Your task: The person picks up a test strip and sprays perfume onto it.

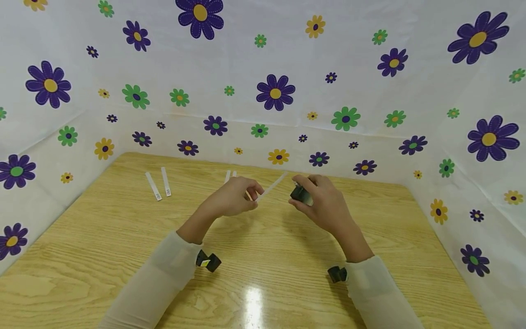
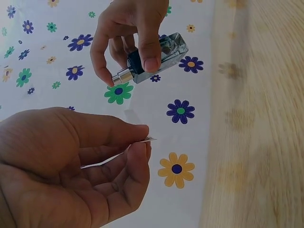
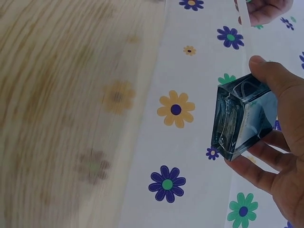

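Observation:
My left hand (image 1: 232, 198) pinches one end of a white paper test strip (image 1: 273, 185) between thumb and fingers. The strip's other end slants up and to the right, toward the bottle. A glass perfume bottle (image 1: 303, 195) is in my right hand (image 1: 330, 208), tilted on its side above the table. In the left wrist view a fingertip rests on the silver spray nozzle (image 2: 122, 76), which faces the left hand's side. The bottle's thick clear base (image 3: 228, 118) shows in the right wrist view, thumb on one side and fingers on the other.
Two paper strips (image 1: 154, 186) with small print lie at the left of the wooden table (image 1: 279, 256). Two more strips (image 1: 228, 176) lie behind my left hand, partly covered by it. A flowered white cloth (image 1: 230, 59) walls the back and both sides.

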Available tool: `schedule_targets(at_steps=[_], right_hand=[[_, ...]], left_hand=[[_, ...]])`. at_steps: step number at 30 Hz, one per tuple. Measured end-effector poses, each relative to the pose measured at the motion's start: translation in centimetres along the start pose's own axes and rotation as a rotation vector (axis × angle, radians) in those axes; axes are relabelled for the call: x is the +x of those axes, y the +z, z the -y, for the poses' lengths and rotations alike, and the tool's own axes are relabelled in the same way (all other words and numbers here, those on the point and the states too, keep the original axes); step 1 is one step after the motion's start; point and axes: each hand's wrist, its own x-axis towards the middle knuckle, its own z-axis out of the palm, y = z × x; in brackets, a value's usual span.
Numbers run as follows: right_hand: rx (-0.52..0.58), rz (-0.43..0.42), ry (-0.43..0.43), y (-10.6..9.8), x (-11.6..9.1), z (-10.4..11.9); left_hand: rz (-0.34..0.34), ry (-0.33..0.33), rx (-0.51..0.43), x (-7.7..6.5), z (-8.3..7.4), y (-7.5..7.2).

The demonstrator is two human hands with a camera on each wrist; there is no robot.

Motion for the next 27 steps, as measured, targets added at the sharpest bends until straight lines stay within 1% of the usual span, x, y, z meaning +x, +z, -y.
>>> schedule_targets(at_steps=[6,14,27], right_hand=[[-0.009,-0.010,-0.008,0.22,-0.03,-0.16],[-0.012,-0.002,0.011,0.13,-0.07,-0.04],[-0.027,0.007,0.033,-0.11,-0.07,0.09]], left_hand=[[0.012,0.000,-0.005,-0.15,-0.25,0.03],[0.021,-0.005,-0.018,-0.33,-0.63,0.03],[0.026,-0.014,-0.019,-0.22,-0.52,-0.05]])
